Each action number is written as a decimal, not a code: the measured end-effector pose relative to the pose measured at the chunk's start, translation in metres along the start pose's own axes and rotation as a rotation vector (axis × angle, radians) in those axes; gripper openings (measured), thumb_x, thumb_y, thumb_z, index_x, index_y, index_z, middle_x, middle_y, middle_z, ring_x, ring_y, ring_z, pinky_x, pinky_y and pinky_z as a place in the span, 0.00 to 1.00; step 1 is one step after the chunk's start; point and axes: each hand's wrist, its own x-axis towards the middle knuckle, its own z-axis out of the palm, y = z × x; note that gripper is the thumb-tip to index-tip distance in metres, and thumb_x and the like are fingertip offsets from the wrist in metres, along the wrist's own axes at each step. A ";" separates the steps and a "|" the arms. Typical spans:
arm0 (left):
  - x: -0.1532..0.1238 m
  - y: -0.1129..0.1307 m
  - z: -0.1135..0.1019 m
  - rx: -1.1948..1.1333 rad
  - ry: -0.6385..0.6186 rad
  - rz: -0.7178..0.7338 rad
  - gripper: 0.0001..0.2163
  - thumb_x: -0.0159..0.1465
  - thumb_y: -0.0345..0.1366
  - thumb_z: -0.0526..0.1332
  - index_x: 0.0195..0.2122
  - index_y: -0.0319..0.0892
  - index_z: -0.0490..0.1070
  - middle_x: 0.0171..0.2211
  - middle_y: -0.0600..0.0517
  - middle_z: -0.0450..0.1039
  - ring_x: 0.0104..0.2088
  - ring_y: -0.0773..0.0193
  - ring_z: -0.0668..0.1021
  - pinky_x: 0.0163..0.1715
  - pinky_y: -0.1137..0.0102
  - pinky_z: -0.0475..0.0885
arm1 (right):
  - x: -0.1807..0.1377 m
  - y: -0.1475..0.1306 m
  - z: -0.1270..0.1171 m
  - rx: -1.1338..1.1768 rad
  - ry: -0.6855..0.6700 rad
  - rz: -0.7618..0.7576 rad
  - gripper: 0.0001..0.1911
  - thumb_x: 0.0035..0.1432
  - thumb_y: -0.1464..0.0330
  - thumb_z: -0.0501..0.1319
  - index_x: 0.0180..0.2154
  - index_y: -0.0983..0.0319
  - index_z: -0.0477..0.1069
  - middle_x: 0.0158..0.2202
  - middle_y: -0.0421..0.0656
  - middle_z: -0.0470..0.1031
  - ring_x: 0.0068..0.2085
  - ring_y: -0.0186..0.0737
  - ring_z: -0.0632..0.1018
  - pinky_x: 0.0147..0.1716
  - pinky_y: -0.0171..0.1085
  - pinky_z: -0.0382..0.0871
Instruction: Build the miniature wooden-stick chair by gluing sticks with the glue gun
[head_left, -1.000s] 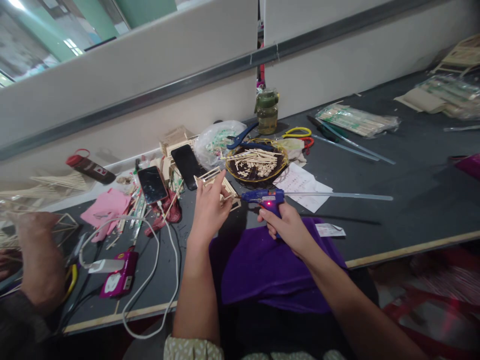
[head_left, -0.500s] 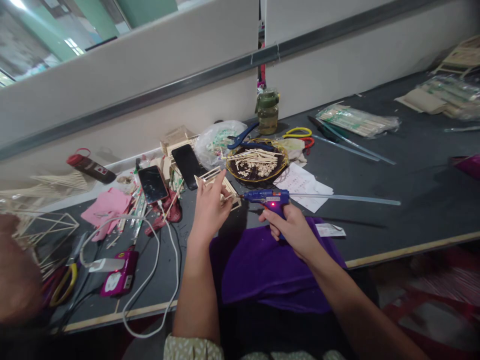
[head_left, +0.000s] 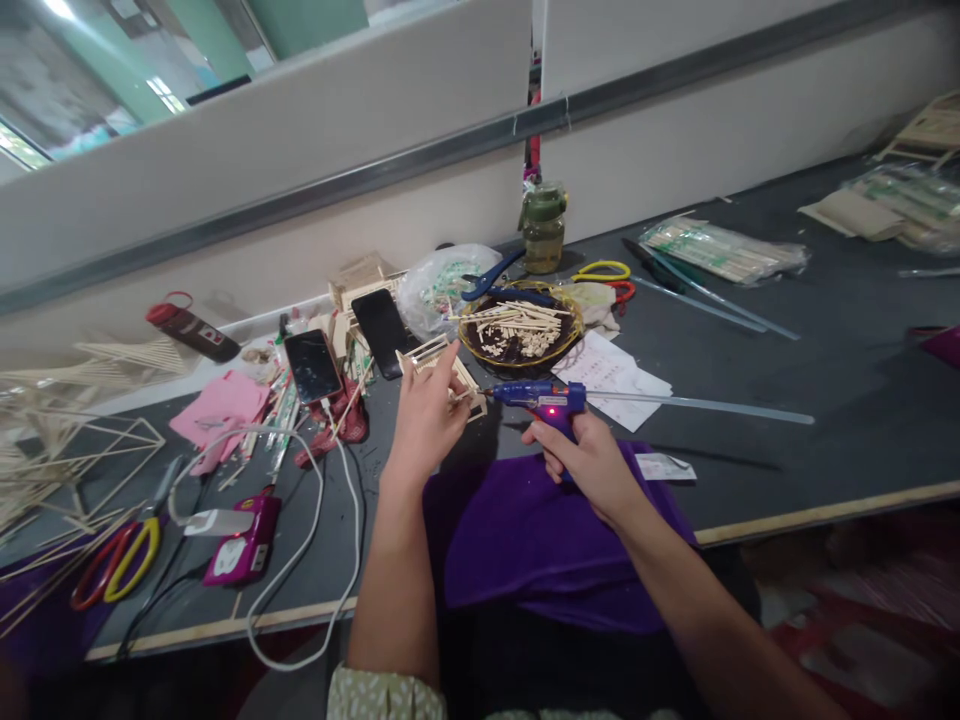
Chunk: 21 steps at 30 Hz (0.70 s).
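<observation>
My right hand (head_left: 581, 455) is wrapped round the handle of a blue glue gun (head_left: 536, 395), its red light lit. A long clear glue stick (head_left: 705, 404) juts from the gun's back end. My left hand (head_left: 431, 415) grips a small frame of wooden sticks (head_left: 430, 352), partly hidden behind the fingers. The gun's nozzle is at the frame's right side; whether it touches I cannot tell. Just beyond, a yellow-rimmed basket (head_left: 577, 335) holds cut wooden sticks (head_left: 517, 325). A purple cloth (head_left: 525, 545) lies beneath my right hand.
Left of my hands are two phones (head_left: 313, 365), a white cable (head_left: 319, 520), a pink power strip (head_left: 241, 545) and scissors (head_left: 135, 560). Behind the basket are blue pliers (head_left: 491, 278) and a green-lidded jar (head_left: 544, 230). Bagged sticks (head_left: 724, 248) lie to the right.
Another person's hand at the far left has gone out of view, uncovering scissors and stick frames. The whole view has shifted slightly; my hands hold nearly the same pose.
</observation>
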 end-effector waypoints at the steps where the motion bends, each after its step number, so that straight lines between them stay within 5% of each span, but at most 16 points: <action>1: 0.000 0.000 0.000 -0.003 0.004 0.003 0.36 0.62 0.26 0.59 0.69 0.50 0.47 0.38 0.56 0.75 0.50 0.59 0.76 0.67 0.46 0.47 | 0.000 0.001 0.000 -0.004 0.002 -0.002 0.22 0.57 0.50 0.64 0.36 0.63 0.72 0.19 0.35 0.65 0.18 0.31 0.66 0.17 0.33 0.63; 21: -0.001 0.001 -0.001 0.007 0.008 0.005 0.35 0.61 0.25 0.58 0.69 0.47 0.48 0.36 0.55 0.76 0.49 0.58 0.76 0.67 0.47 0.47 | 0.002 0.006 0.005 -0.118 0.009 -0.045 0.22 0.58 0.48 0.63 0.35 0.62 0.71 0.17 0.35 0.66 0.17 0.32 0.66 0.18 0.34 0.63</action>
